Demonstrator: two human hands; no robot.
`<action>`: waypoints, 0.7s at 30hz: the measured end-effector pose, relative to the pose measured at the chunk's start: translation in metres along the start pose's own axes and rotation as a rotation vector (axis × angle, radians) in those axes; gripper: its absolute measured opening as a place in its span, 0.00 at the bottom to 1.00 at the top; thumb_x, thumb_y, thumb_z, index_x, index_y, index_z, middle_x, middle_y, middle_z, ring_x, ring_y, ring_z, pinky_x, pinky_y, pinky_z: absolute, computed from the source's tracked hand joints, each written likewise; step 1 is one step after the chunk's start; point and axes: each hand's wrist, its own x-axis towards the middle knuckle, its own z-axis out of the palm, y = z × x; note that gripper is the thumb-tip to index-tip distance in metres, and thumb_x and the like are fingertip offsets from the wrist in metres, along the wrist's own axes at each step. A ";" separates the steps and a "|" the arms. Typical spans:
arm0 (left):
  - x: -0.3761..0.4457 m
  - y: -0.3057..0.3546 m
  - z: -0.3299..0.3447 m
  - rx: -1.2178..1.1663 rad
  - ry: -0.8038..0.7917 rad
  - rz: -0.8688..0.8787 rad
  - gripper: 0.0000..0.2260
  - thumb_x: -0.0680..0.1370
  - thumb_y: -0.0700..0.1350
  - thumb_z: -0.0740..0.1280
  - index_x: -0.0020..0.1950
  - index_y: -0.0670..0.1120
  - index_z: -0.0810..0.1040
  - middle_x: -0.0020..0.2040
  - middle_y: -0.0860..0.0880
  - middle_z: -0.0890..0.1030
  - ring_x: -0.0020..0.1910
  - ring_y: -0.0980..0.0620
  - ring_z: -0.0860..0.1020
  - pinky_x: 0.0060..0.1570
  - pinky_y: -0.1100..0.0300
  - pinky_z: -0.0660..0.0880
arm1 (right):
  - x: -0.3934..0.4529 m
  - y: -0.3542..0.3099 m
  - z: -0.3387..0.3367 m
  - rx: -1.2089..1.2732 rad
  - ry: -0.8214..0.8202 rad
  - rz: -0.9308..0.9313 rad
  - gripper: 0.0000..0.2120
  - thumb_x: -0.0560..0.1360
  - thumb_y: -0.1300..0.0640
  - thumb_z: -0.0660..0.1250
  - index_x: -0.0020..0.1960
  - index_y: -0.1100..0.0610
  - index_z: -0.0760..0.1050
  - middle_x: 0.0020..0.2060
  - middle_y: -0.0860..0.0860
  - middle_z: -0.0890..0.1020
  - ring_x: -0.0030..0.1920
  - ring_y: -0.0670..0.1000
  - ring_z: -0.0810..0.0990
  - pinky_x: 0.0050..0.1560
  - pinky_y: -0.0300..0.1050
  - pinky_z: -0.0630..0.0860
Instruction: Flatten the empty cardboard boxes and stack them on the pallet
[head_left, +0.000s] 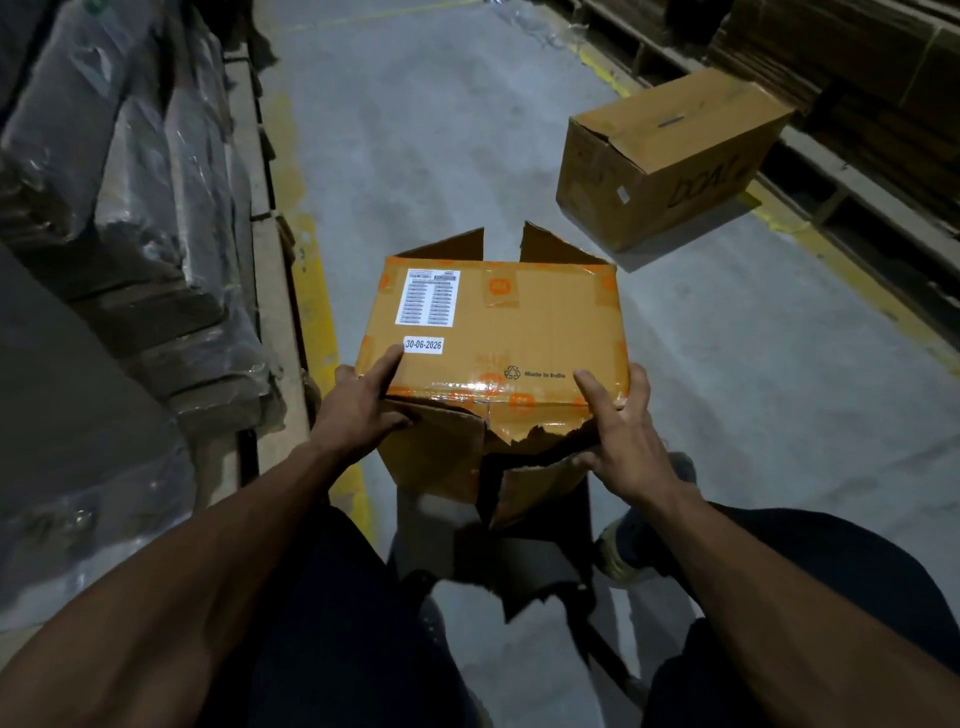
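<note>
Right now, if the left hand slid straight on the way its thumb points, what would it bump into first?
Probably the date sticker on the box; the left hand has its thumb tip just short of it, with the barcode label beyond.

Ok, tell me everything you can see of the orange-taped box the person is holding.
The box is tan corrugated cardboard, not yet flattened, held above the grey floor with one broad face up. Glossy orange-printed tape runs along its edges. A white barcode label and a date sticker reading 30-06-2026 sit near its left side; a recycling mark and "Made in India" are printed lower right. Far flaps stand open; near flaps are torn and hang loose. The left hand and right hand grip its near corners, thumbs on top.
</note>
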 end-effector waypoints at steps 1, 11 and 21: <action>0.002 0.000 0.001 -0.009 0.014 0.002 0.43 0.74 0.52 0.75 0.81 0.61 0.50 0.64 0.36 0.66 0.59 0.35 0.73 0.60 0.47 0.72 | 0.002 0.000 0.002 0.038 0.025 0.001 0.50 0.70 0.60 0.79 0.76 0.37 0.49 0.77 0.53 0.40 0.71 0.66 0.65 0.66 0.63 0.75; 0.008 0.010 -0.018 -0.177 0.215 0.004 0.37 0.72 0.57 0.74 0.78 0.57 0.62 0.62 0.39 0.67 0.61 0.38 0.70 0.59 0.48 0.71 | 0.028 -0.026 -0.039 0.026 0.174 0.057 0.31 0.77 0.56 0.71 0.75 0.43 0.62 0.78 0.54 0.52 0.65 0.64 0.72 0.59 0.56 0.77; 0.029 0.041 -0.078 -0.175 0.388 0.024 0.33 0.69 0.66 0.74 0.70 0.54 0.73 0.62 0.39 0.75 0.65 0.41 0.73 0.63 0.48 0.69 | 0.040 -0.053 -0.107 0.043 0.331 0.144 0.30 0.74 0.37 0.70 0.71 0.45 0.66 0.68 0.52 0.74 0.65 0.58 0.75 0.61 0.58 0.70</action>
